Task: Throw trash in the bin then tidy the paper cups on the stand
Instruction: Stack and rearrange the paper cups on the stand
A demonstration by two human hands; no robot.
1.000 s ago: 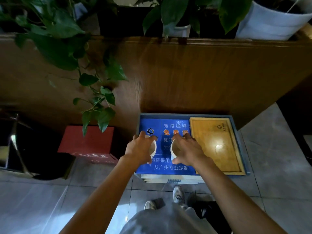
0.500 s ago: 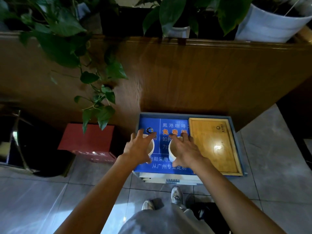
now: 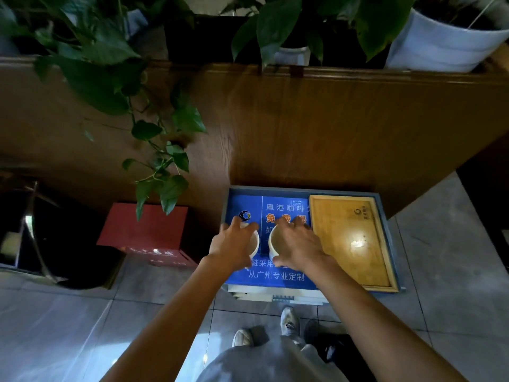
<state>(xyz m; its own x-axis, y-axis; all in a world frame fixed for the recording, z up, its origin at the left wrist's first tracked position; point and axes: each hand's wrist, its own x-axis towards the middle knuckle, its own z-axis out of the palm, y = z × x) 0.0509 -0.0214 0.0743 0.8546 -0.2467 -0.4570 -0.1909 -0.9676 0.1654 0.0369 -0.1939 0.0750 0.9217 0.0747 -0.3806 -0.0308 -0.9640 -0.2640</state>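
Two white paper cups stand side by side on the blue printed top of the stand (image 3: pixel 275 277). My left hand (image 3: pixel 234 244) lies over the left cup (image 3: pixel 255 242), fingers spread across its rim. My right hand (image 3: pixel 298 245) covers the right cup (image 3: pixel 273 241) the same way, thumb at its near side. Only a sliver of each cup shows between my hands. Neither cup is lifted off the stand. The dark bin (image 3: pixel 55 238) with a black liner sits on the floor at the far left.
A wooden tray (image 3: pixel 349 238) fills the stand's right half. A red box (image 3: pixel 146 230) stands on the floor between stand and bin. Behind runs a wooden partition (image 3: pixel 303 119) with potted plants; a vine (image 3: pixel 165 172) hangs over the red box. My shoes (image 3: pixel 289 321) touch the stand's front.
My fingers, curled around the two cups a second ago, have stretched out and spread over the rims. The cups stay in place on the blue top.
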